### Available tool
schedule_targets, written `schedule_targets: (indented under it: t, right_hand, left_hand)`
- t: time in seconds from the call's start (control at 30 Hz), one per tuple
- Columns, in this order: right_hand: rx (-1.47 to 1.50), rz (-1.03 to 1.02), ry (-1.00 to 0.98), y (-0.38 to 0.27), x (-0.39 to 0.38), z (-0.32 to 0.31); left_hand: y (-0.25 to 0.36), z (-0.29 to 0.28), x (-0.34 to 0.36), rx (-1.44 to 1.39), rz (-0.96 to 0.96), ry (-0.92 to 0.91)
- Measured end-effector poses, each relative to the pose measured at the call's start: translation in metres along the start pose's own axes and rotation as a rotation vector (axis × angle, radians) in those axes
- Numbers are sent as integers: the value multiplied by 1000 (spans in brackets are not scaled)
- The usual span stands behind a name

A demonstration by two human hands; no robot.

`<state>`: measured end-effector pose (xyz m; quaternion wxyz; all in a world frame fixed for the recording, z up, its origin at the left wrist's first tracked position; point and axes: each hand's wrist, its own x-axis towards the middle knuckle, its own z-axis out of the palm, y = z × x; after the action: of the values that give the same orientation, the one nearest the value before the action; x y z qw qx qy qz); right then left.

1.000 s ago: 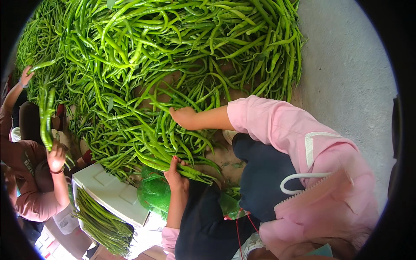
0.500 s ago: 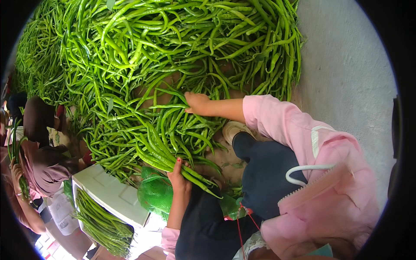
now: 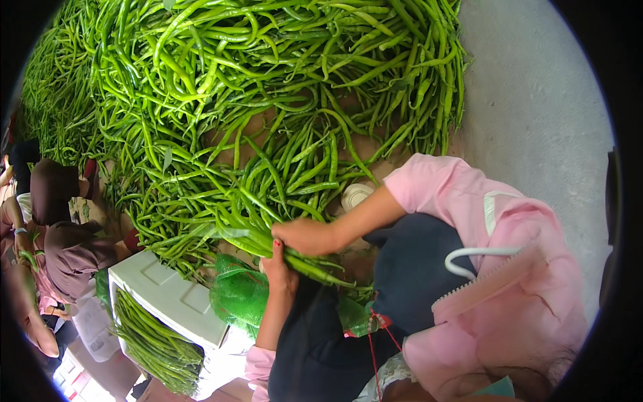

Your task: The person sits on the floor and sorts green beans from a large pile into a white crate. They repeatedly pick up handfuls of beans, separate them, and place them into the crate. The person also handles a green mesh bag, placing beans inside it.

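A bunch of long green chili peppers [image 3: 249,231] lies across my left hand [image 3: 280,273], whose fingers are wrapped round it from below. My right hand [image 3: 305,236] is closed at the upper side of the same bunch, just above the left, with its fingertips partly hidden. Pepper ends stick out to the right beneath my right hand. The hands are over the near edge of a large loose heap of green chili peppers [image 3: 268,40], above my dark-trousered legs.
A white foam box [image 3: 167,285] stands at the lower left with peppers [image 3: 151,342] lined up lengthwise beside its lid. Next to it bulges a green mesh bag [image 3: 238,295]. Another person [image 3: 70,251] sits at the far left. Grey concrete floor [image 3: 529,87] runs along the right.
My right hand has come down and left from the heap to the bunch in my left hand. The left hand has barely moved. The other person's arms have shifted.
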<state>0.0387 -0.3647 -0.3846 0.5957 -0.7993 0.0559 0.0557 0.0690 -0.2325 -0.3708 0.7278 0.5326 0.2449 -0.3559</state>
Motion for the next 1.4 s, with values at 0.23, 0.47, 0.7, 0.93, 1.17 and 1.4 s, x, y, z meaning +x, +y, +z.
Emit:
schedule_targets:
  t: [0.23, 0.47, 0.7, 0.93, 1.17, 1.4]
  right_hand:
    - [-133, 143, 292, 19, 46, -42]
    - [-213, 252, 392, 80, 102, -50]
    - [-118, 456, -16, 76, 20, 26]
    - [-117, 418, -82, 83, 42, 43]
    - [-70, 196, -133, -8, 9, 3]
    - [-530, -262, -146, -32, -4, 6]
  left_hand:
    - [18, -29, 15, -64, -18, -26]
    - [23, -18, 6, -38, 175, 156]
    - [20, -38, 8, 36, 191, 223]
    - [17, -38, 5, 85, 143, 191]
    - [-1, -19, 3, -67, 47, -56]
    - [16, -17, -3, 8, 115, -45]
